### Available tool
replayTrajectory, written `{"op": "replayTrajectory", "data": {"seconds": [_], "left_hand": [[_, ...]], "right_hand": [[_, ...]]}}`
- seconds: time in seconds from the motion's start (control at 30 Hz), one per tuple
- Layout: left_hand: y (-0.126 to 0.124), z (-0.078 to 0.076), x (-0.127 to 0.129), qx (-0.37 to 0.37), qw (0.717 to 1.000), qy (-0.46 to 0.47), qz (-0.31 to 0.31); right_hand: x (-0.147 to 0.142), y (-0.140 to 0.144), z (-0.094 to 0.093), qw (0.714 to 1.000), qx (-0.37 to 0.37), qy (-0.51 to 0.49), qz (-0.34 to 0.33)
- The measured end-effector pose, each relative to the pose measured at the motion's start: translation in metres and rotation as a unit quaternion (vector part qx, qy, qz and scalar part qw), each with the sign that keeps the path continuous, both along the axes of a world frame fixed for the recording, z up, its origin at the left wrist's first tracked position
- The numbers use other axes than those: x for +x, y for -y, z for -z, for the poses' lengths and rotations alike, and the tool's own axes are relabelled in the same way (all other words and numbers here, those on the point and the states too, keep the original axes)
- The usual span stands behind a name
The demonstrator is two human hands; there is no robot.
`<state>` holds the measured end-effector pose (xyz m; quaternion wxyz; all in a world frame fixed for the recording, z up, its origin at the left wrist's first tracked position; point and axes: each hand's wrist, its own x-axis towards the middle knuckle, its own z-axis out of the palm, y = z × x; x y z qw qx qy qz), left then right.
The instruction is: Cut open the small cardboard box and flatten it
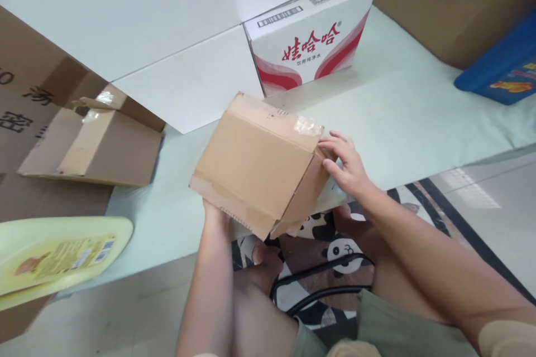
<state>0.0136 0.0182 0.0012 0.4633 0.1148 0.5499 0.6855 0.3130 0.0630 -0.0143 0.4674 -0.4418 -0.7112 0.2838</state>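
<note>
From the head camera I see my two hands holding a small box (255, 164) in the air, tilted, just above the near edge of the bench (419, 117). My left hand (215, 213) is under the box's lower left corner; its fingers are hidden behind the cardboard, so I cannot tell how far they close, only that the hand bears the box from below. My right hand (345, 164) is at the box's right end, fingers (335, 148) loosely curled and pressing on the top right corner, beside a patch of clear tape (307, 125) on the upper edge. The flap at the box's lower right end stands partly ajar.

Behind the box, farther back on the bench, stands a white carton (310, 33) with red lettering. Left of the box lies a flattened brown carton (94, 145), touching the bench edge. Lower left of the box is a pale yellow tray (62, 256) with a printed label. Far right of the box sits a blue bin (502, 67), with a large brown carton (452, 0) behind it. Below the box, my knees are over a panda-patterned mat (335, 245).
</note>
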Motion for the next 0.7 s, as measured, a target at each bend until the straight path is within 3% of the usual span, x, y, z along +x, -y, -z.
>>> {"op": "replayTrajectory", "data": {"seconds": [0.2, 0.3, 0.37, 0.43, 0.5, 0.7], "left_hand": [[0.001, 0.003, -0.002, -0.006, 1.000, -0.015, 0.004], [-0.001, 0.003, 0.000, 0.006, 0.999, -0.031, 0.000], [-0.002, 0.002, 0.002, 0.016, 0.998, -0.053, -0.012], [-0.003, 0.001, 0.005, 0.025, 0.997, -0.072, -0.022], [-0.004, 0.000, 0.008, 0.032, 0.996, -0.083, -0.025], [-0.007, 0.010, 0.006, 0.052, 0.990, -0.118, -0.064]], "right_hand": [[-0.001, 0.001, 0.001, 0.995, -0.075, 0.009, -0.066], [-0.001, 0.000, 0.002, 0.996, -0.082, 0.024, 0.015], [-0.001, -0.001, 0.004, 0.992, -0.060, 0.035, 0.103], [-0.001, -0.002, 0.005, 0.988, -0.037, 0.036, 0.148], [-0.002, -0.001, 0.005, 0.992, -0.027, 0.032, 0.123], [-0.009, 0.008, -0.001, 0.996, 0.001, 0.054, -0.071]]}}
